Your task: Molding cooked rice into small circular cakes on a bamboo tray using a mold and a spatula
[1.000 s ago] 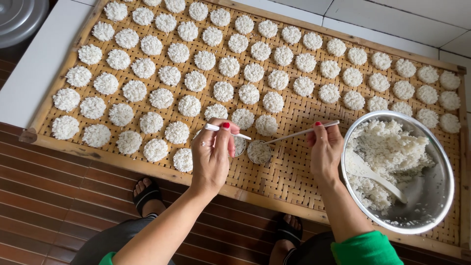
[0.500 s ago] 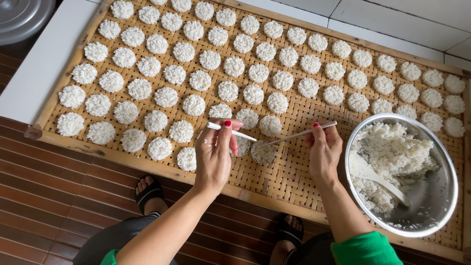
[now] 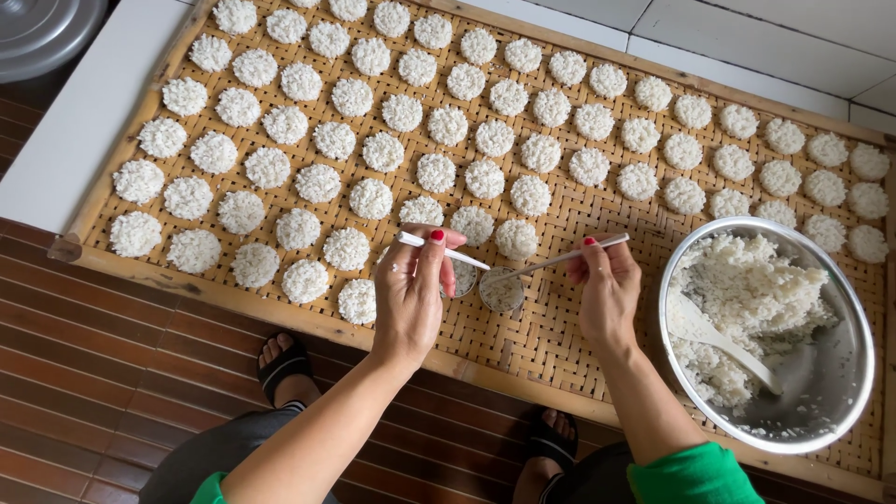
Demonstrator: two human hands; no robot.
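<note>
Head view, looking straight down. We see a woven bamboo tray (image 3: 579, 336) across a tiled ledge, carrying rows of round white rice cakes (image 3: 373, 198). Left hand (image 3: 411, 299) pinches a thin white stick (image 3: 441, 250) between thumb and fingertips; the stick runs from the thumb rightward and slightly down, tip ending at a small ring mould (image 3: 501, 289). Right hand (image 3: 607, 294) pinches a second stick (image 3: 565, 259), long axis slanting down-left from the fingers to the same mould. So the two sticks converge from either side, tips meeting over the ring, which sits on the tray between the hands, just in front of the last cake in the near row (image 3: 515, 239). The ring holds pressed rice; a second ring seems to lie just left of it, half hidden by the left fingers, and we cannot tell for sure. Both hands are about equally near the mould, the left a touch closer. To the right, a steel bowl (image 3: 845, 392) rests on the tray with loose cooked rice and a white spoon (image 3: 723, 345) lying in it, handle toward the lower right. The bowl lies nearer the right hand. Sandalled feet (image 3: 280, 359) show below on the dark slatted floor (image 3: 93, 373).
</note>
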